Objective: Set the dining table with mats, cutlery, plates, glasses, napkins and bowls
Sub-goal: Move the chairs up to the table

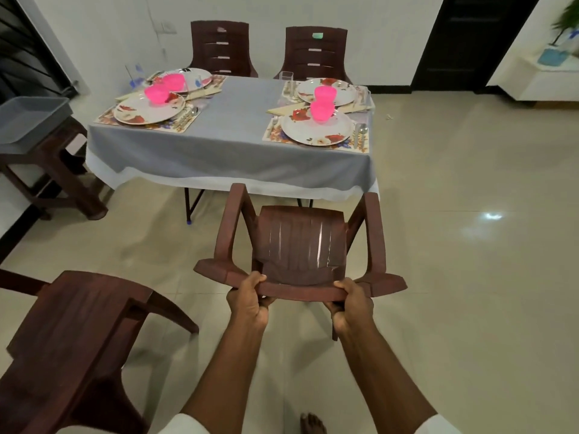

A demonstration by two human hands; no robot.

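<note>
Dining table (228, 151) draped in smooth grey cloth, four floral plates (317, 129) bearing glossy pink bowls (321, 111), ribbed brown plastic chair (299, 245), left hand (247, 300) and right hand (352, 303) fingers clamped on its backrest rim.

A room with white walls (103, 36) and a glossy beige tiled floor (454, 245), a bright spot of light reflected at right. Two brown plastic chairs (219, 48) stand against the far wall. At left, a dark wooden side table (53, 170) carries a grey tray (28, 117). A dark doorway (470, 39) fills the upper right, beside a white ledge (539, 76) holding a potted plant (560, 36).
</note>
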